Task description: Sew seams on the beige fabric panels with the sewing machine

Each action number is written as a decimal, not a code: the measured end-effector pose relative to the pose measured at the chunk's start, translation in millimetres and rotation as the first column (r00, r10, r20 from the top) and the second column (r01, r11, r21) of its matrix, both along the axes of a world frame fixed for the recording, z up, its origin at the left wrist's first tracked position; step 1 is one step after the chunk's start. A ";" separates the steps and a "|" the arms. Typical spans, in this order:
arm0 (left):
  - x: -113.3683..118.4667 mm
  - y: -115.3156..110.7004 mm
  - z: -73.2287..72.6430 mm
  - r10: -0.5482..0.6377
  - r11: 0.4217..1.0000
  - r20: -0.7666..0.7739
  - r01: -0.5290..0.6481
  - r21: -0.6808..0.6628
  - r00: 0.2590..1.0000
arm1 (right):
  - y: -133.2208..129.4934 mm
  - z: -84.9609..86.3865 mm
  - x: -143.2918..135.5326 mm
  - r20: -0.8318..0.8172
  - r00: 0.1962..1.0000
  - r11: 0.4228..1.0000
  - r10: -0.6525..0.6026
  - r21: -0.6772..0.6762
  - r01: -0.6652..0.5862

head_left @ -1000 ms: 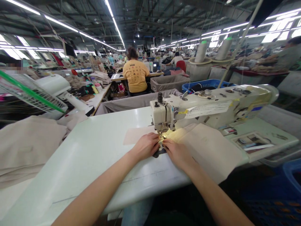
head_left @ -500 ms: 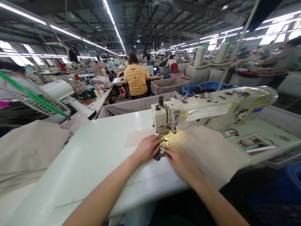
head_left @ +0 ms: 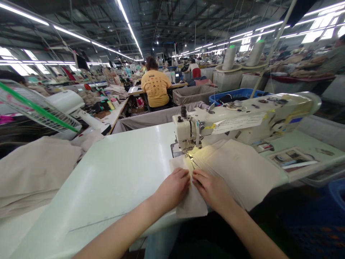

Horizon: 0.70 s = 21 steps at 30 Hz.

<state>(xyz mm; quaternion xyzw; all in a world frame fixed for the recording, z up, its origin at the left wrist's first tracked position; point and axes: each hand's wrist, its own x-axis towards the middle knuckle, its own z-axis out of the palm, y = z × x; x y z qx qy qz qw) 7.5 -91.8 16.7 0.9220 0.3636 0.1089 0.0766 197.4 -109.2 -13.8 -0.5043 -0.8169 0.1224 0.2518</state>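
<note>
A small beige fabric piece (head_left: 192, 205) lies at the front of the sewing machine (head_left: 185, 131), its near end reaching the table edge. On its left side, the bent fingers of my left hand (head_left: 174, 185) grip the cloth. My right hand (head_left: 212, 189) pinches at its right edge, fingertips close to those of the left. A thin metal strip (head_left: 193, 163) shows between the right fingertips and the lit needle area; its kind is unclear. Beside my right hand a larger beige fabric panel (head_left: 239, 167) spreads under the machine arm. The fingertips' undersides are hidden.
The pale green table (head_left: 121, 172) extends left, with beige cloth (head_left: 35, 169) piled past its edge. A fan (head_left: 64, 104) stands behind that pile. Thread cones (head_left: 229, 59) and a blue basket (head_left: 242, 94) are behind the machine. A co-worker in yellow (head_left: 155, 88) sits ahead.
Both hands have moved toward me, away from the needle. The small fabric piece, formerly lying behind and left of the needle, now lies in front of it between my hands.
</note>
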 end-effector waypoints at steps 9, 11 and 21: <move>-4.9 0.7 -1.6 -0.063 0.993 0.011 0.062 0.101 0.998 | -1.3 1.2 1.6 0.059 0.998 1.000 0.014 0.012 -0.015; -5.2 4.5 -0.4 -0.069 0.991 -0.015 0.070 0.110 0.998 | 2.5 3.5 0.6 0.069 0.998 1.000 0.014 -0.014 -0.013; -12.1 45.9 0.1 -0.030 0.994 -0.045 0.034 0.102 0.999 | 35.9 22.9 -8.3 0.128 0.992 0.991 0.001 -0.131 0.016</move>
